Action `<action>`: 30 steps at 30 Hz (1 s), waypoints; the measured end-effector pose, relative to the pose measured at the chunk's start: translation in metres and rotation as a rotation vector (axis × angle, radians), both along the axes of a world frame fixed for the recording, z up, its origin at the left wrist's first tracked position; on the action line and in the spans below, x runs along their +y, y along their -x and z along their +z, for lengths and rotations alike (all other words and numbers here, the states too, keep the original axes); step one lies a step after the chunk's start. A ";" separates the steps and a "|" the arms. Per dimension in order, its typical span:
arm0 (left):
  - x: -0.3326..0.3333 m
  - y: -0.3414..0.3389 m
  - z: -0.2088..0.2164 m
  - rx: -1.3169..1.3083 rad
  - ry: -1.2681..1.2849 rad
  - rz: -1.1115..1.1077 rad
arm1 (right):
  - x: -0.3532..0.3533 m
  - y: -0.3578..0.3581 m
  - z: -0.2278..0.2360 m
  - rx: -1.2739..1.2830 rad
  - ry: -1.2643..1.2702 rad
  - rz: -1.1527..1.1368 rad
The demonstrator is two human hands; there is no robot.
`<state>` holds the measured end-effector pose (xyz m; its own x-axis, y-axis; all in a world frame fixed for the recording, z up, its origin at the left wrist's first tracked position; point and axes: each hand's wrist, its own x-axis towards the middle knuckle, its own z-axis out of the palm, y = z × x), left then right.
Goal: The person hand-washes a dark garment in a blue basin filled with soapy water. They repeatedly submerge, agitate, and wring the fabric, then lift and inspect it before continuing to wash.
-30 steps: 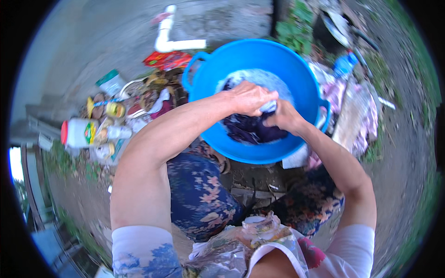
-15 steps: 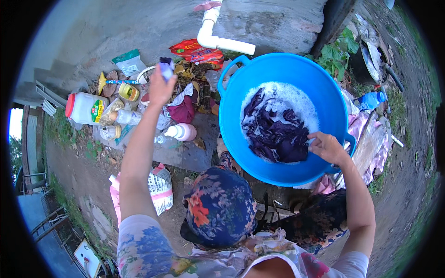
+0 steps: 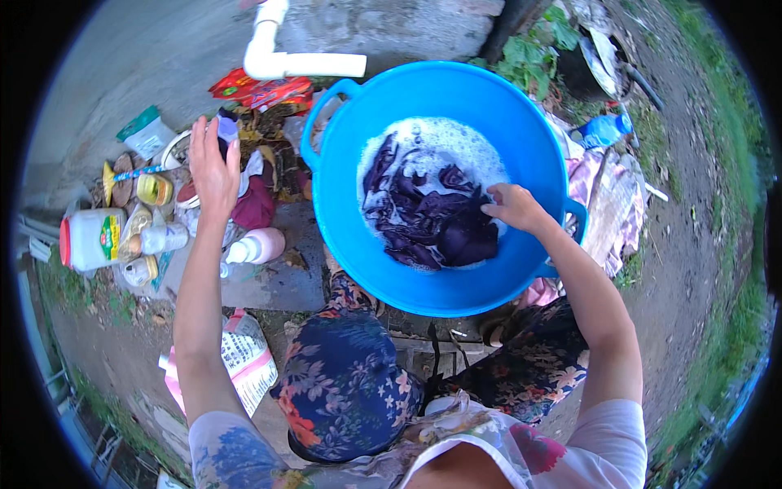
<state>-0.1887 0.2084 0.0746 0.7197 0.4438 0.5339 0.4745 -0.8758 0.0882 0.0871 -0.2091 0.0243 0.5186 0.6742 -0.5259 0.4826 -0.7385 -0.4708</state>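
A large blue basin (image 3: pixel 525 98) holds soapy water and wet dark purple cloth (image 3: pixel 436 216). My right hand (image 3: pixel 515 207) is inside the basin at its right, fingers closed on the edge of the cloth. Off to the left, my left hand (image 3: pixel 213 173) reaches over the clutter by the wall with its fingers stretched out. Between its thumb and fingers shows a small lavender and dark object (image 3: pixel 227 129), its kind unclear; the hand partly hides it. Just right of that hand lies a maroon cloth (image 3: pixel 256 204).
Nearby stand a pink bottle (image 3: pixel 259 245), a white jug with a red lid (image 3: pixel 94 239), a yellow-rimmed jar (image 3: pixel 155 190) and a red packet (image 3: pixel 259 88). A white pipe (image 3: pixel 318 64) juts from the wall above. Right of the basin lie pink fabric (image 3: pixel 582 175) and a blue bottle (image 3: pixel 601 131).
The view has shifted, so the scene sits further left. My left hand's fingers have straightened beside the lavender object they were closed around. My right hand stays at the cloth's edge.
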 end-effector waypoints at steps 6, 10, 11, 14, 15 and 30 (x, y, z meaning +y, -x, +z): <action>-0.139 -0.076 0.025 0.237 0.531 -0.824 | 0.022 0.042 -0.049 0.037 0.034 0.000; -0.137 -0.112 -0.066 0.716 0.456 -0.519 | 0.036 0.078 0.007 0.355 -0.072 0.104; -0.140 -0.132 -0.067 0.847 0.510 -0.423 | 0.034 0.074 0.025 0.364 -0.060 0.221; -0.158 -0.165 -0.118 0.735 0.661 -0.271 | 0.037 0.040 0.036 0.260 -0.037 0.446; -0.163 -0.168 -0.127 0.621 0.826 -0.287 | 0.042 0.018 0.027 0.228 -0.101 0.258; -0.220 -0.114 -0.094 1.278 0.730 -0.289 | 0.079 0.108 -0.077 -0.280 0.085 -0.051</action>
<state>-0.0744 -0.0116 -0.0192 0.6239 0.0926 -0.7760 0.3898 -0.8975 0.2063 -0.0208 -0.1297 -0.0531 0.6836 0.6030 -0.4111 0.5461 -0.7964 -0.2600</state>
